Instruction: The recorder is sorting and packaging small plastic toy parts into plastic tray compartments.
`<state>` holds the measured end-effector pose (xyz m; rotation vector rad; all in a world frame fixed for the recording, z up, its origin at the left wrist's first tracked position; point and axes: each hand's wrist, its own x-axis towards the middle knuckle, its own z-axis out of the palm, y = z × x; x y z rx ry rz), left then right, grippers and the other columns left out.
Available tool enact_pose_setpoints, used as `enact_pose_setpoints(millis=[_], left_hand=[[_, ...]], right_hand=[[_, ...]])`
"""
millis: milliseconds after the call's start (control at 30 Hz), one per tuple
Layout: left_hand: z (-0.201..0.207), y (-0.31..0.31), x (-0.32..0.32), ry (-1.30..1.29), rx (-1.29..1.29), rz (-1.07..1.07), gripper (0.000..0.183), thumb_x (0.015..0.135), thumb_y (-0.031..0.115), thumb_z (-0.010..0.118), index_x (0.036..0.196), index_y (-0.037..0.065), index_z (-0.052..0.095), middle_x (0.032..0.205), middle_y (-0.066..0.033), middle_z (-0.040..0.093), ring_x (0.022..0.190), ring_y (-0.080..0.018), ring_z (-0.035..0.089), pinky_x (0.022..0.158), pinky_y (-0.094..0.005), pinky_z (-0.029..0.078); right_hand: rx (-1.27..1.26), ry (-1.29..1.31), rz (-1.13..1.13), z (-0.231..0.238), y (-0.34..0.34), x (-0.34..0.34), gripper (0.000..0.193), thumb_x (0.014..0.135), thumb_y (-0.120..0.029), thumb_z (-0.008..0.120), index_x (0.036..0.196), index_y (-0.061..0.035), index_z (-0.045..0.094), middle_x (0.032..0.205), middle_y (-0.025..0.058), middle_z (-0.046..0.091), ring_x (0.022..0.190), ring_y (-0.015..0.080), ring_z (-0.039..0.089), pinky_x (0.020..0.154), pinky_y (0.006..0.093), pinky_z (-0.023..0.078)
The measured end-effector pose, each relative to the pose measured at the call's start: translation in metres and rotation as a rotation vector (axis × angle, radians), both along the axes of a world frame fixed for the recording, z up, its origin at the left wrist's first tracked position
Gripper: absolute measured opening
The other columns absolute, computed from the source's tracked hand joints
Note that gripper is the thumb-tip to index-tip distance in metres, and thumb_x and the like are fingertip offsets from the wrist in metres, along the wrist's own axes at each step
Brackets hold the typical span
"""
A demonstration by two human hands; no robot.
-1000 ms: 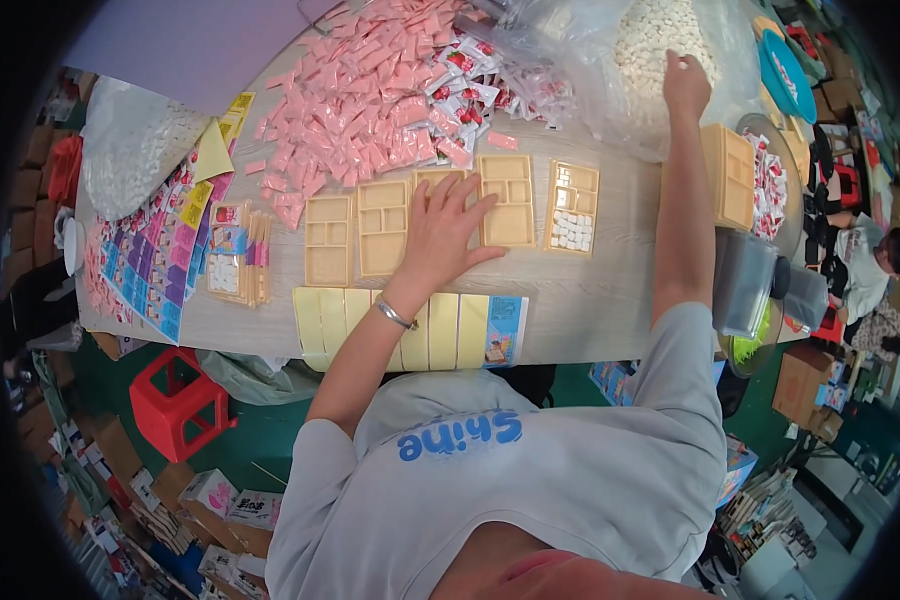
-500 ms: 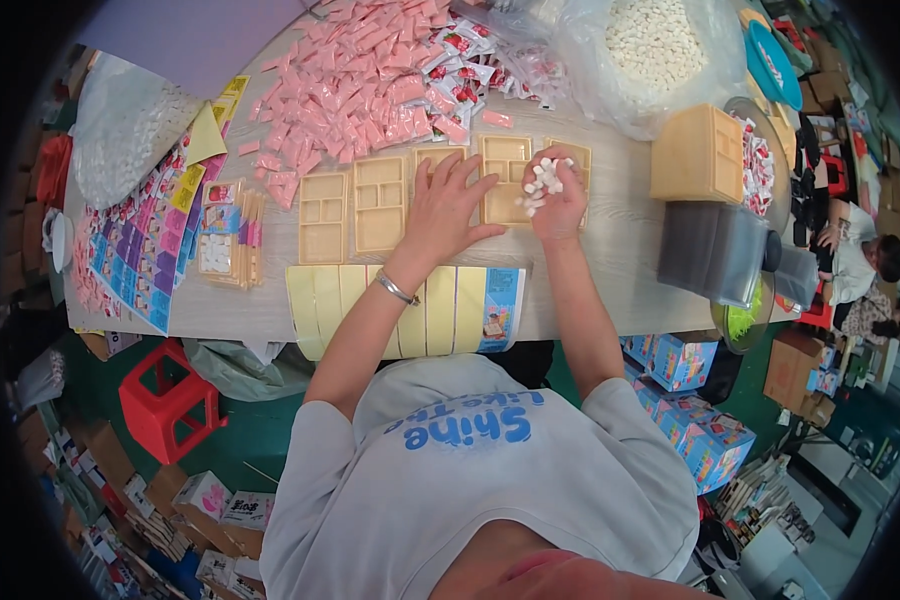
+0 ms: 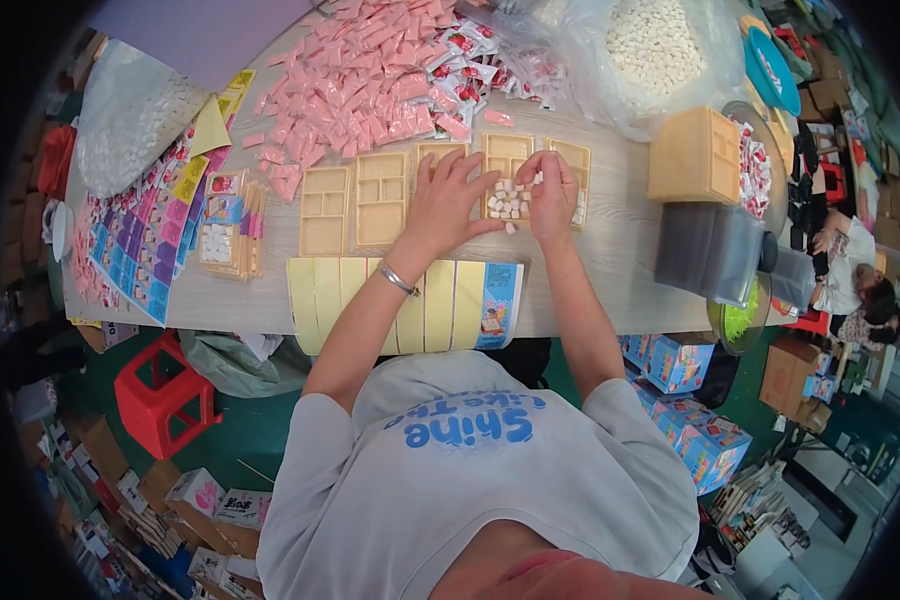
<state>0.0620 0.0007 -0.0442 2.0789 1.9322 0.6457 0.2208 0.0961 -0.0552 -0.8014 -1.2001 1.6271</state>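
Note:
Beige compartment trays stand in a row across the table. My left hand (image 3: 440, 205) lies with spread fingers over the third tray (image 3: 440, 152), its thumb and fingertips at the left edge of the fourth tray (image 3: 508, 147). Small white chunks (image 3: 508, 202) fill the near compartment of that fourth tray, and one sits at its near rim. Over its right side, my right hand (image 3: 554, 205) is closed, fingers curled, a white chunk showing by the fingertips. The hand partly covers the fifth tray (image 3: 572, 155), where some white also shows. Two trays (image 3: 323, 235) at left contain nothing.
Pink packets (image 3: 355, 85) and red-white sachets (image 3: 460, 70) are heaped at the back. A clear bag (image 3: 660, 50) of white chunks lies back right, near stacked beige trays (image 3: 685, 155) and dark containers (image 3: 705, 250). Filled packs (image 3: 230, 240) and a yellow printed sheet (image 3: 370, 300) lie nearer.
My right hand has turned over and closed from an upturned palm of white chunks. Many chunks now lie in the fourth tray's near compartment. My left hand has hardly moved.

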Motion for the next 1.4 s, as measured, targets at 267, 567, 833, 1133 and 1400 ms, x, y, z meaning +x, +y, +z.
enact_pose_setpoints(millis=[267,567,833,1133,1400], left_hand=[[0.015,-0.006,0.010,-0.054,0.108,0.032,0.061,0.074,0.045,0.080,0.126,0.018,0.065,0.130,-0.0078,0.057,0.127,-0.0288,0.048,0.111,-0.0522,0.029],[0.006,-0.003,0.020,-0.036,0.217,0.024,0.039,0.085,0.027,0.073,0.123,0.017,0.067,0.125,-0.0024,0.064,0.120,-0.0244,0.056,0.111,-0.0497,0.032],[0.015,-0.022,0.033,0.164,-0.044,-0.055,0.071,0.090,0.047,0.064,0.150,0.014,0.044,0.156,-0.0029,0.040,0.147,-0.0284,0.030,0.119,-0.0590,0.018],[0.020,-0.027,0.035,0.118,-0.094,-0.100,0.082,0.090,0.055,0.061,0.153,0.009,0.036,0.162,-0.0066,0.030,0.151,-0.0305,0.022,0.120,-0.0598,0.015],[0.025,-0.034,0.019,-0.084,0.026,0.075,0.075,0.092,0.049,0.062,0.146,0.000,0.044,0.156,-0.0128,0.039,0.148,-0.0327,0.029,0.119,-0.0601,0.017]], right_hand=[[-0.064,0.058,0.009,0.006,-0.005,0.001,0.030,0.109,-0.025,0.041,0.101,-0.0033,0.060,0.076,0.0022,0.056,0.072,0.0108,0.056,0.070,0.0259,0.049],[0.260,-0.477,0.003,0.010,-0.001,0.043,0.017,0.102,-0.022,0.055,0.104,-0.0080,0.065,0.072,0.0048,0.059,0.065,0.0178,0.061,0.060,0.0310,0.049],[0.720,-1.193,0.067,0.027,-0.024,0.043,0.015,0.089,-0.017,0.068,0.104,-0.0153,0.069,0.088,0.0077,0.069,0.077,0.0296,0.068,0.064,0.0403,0.053],[0.689,-0.954,-0.062,0.030,-0.017,0.035,0.010,0.092,-0.020,0.066,0.097,-0.0124,0.066,0.087,0.0066,0.068,0.073,0.0291,0.069,0.060,0.0405,0.053],[0.716,-1.114,0.094,0.034,-0.015,0.004,0.022,0.095,-0.032,0.063,0.100,-0.0104,0.066,0.079,0.0113,0.071,0.069,0.0308,0.069,0.061,0.0417,0.053]])
